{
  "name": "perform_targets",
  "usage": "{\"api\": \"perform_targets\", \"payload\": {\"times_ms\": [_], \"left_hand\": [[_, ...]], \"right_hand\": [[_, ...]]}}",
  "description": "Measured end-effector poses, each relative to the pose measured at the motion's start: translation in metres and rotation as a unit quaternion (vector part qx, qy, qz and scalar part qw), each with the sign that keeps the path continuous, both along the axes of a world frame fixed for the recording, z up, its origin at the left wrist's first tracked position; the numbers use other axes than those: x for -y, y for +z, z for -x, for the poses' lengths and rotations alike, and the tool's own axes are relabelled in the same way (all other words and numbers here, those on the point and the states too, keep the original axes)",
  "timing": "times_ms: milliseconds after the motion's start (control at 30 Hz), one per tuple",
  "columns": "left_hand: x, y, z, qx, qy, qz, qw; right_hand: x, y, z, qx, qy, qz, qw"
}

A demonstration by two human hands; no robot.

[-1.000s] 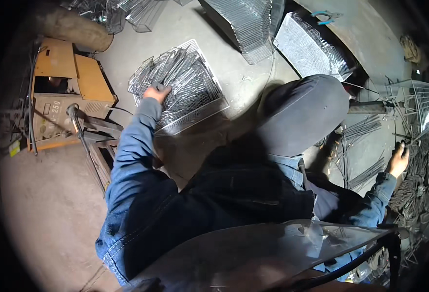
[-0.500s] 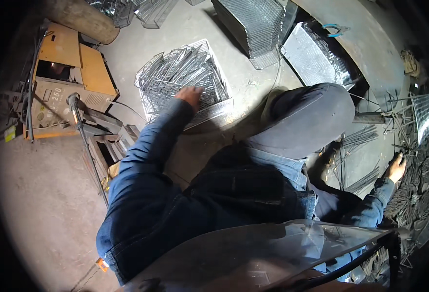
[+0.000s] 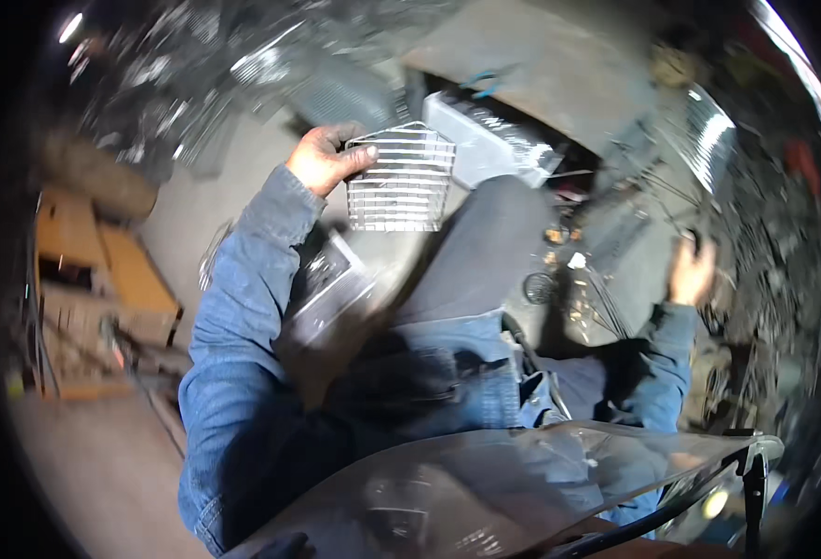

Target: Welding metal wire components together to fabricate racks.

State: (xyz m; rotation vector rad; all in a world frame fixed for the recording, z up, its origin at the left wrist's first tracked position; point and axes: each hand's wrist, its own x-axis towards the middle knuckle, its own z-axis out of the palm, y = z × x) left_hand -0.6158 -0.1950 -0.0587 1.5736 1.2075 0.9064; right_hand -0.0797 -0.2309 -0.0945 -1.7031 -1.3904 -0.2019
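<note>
My left hand [image 3: 322, 160] is raised in front of me, its thumb and fingers closed on the left edge of a tapered wire grid panel [image 3: 399, 182]. The panel is silvery and held up nearly facing me. Below it, a white box [image 3: 334, 293] is partly hidden by my left forearm; the wire pieces inside barely show. Over on the far right, my right hand [image 3: 692, 272] is beside a heap of dark wire pieces [image 3: 773, 242]. Its fingers are smeared by motion, and whether they hold anything cannot be seen.
A white tray [image 3: 471, 149] with shiny wire grids lies beyond my knee. Behind it, blue-handled pliers [image 3: 485, 82] rest on a metal sheet [image 3: 559, 70]. An orange-panelled machine [image 3: 112, 252] and a cylinder [image 3: 103, 177] stand at left. Blurred wire baskets [image 3: 215, 102] lie far back.
My left hand has come up from the box of wire pieces, now gripping a grid panel. The whole view has turned, and my right hand shows farther in and higher.
</note>
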Motion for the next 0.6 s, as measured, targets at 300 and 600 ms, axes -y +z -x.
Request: {"api": "perform_targets", "payload": {"times_ms": [300,600], "left_hand": [[-0.041,-0.018,-0.248,0.190,-0.525,0.302,0.773],[-0.128,0.100,-0.318,0.066,-0.348,-0.191,0.915]], "right_hand": [[0.038,0.036,0.091,-0.014,0.449,-0.011,0.893],[0.029,0.034,0.015,-0.019,0.092,-0.027,0.995]]}}
